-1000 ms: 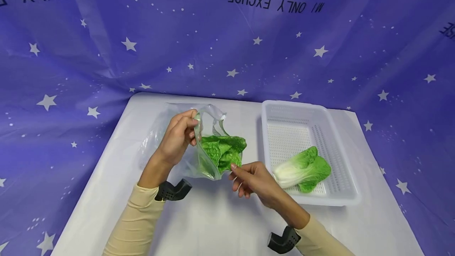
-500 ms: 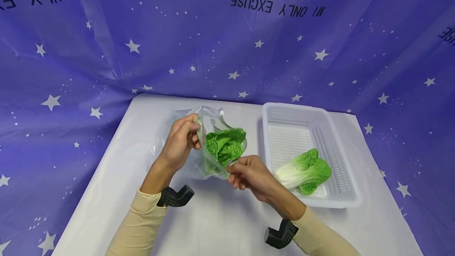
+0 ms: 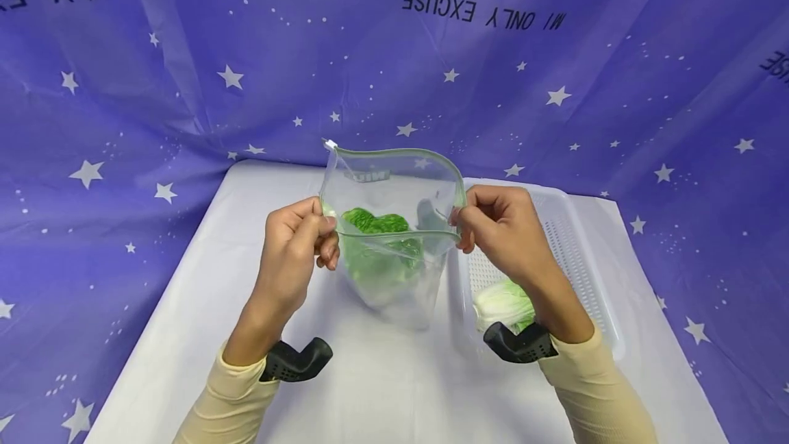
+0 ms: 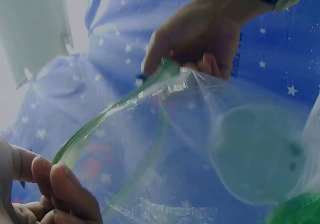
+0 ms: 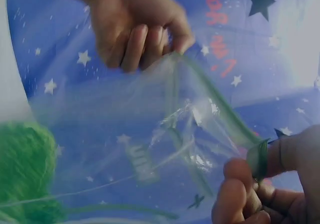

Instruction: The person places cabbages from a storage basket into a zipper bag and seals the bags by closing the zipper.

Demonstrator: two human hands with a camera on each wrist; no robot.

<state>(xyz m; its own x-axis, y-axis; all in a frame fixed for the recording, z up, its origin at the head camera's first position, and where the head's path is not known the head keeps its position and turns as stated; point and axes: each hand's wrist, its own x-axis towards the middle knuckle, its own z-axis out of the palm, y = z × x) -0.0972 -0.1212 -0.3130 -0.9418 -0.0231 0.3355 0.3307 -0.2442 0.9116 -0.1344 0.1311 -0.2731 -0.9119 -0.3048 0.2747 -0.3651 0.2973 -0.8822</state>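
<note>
A clear zip bag (image 3: 425, 300) with a green-edged mouth is spread wide between both hands. My left hand (image 3: 286, 252) pinches the left side of its mouth, the thumb against the curled fingers. At the opposite corner my right hand (image 3: 511, 238) grips the rim, which the right wrist view shows between thumb and fingers (image 5: 237, 184). A white slider (image 3: 331, 144) sits at the upper left end of the zip. Inside the bag lies a green leafy vegetable (image 3: 379, 223), its lower part blurred by the plastic.
At the right stands a white perforated plastic basket (image 3: 570, 245), partly behind my right hand and forearm. A pale-stemmed Chinese cabbage (image 3: 502, 303) lies in it. The white table (image 3: 364, 389) meets a purple star-printed cloth (image 3: 382, 53) at the back.
My right hand has moved up and to the right with the rim, stretching the mouth wide. The bag now hangs upright, and the leafy vegetable has sunk deeper inside.
</note>
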